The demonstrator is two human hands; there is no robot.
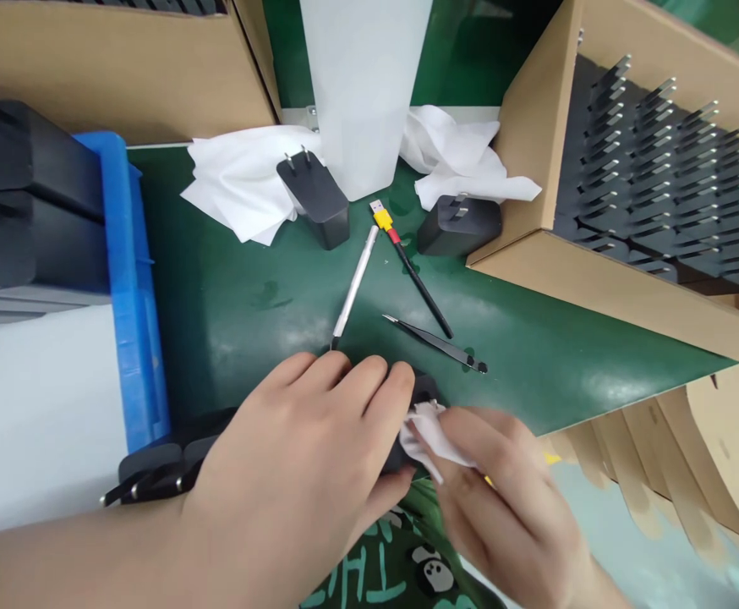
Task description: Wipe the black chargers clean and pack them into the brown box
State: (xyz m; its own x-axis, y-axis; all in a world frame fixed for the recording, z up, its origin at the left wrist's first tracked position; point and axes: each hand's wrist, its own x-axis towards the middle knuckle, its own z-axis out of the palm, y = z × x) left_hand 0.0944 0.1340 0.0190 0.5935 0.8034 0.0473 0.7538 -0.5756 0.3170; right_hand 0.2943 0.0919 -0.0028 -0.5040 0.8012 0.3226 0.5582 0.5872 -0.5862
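My left hand [319, 431] is wrapped over a black power adapter [425, 389] near the table's front edge; most of the adapter is hidden under the fingers. Pinched in my right hand [509, 474] is a white wipe [429, 431], which touches the adapter's right end. Just beyond the hands lie a silver pen-like tool [357, 283], black tweezers [433, 340] and a black stick with a USB plug [417, 275] and yellow and red bands. Two more black adapters [322, 199] [462, 227] rest farther back, beside crumpled white wipes [243, 182].
A cardboard box [528, 169] at the right holds rows of adapters, prongs up. On the left stands a blue bin [132, 296] by stacked black units. Several black adapters [160, 465] sit left of my forearm. A white upright panel [366, 93] rises at the back.
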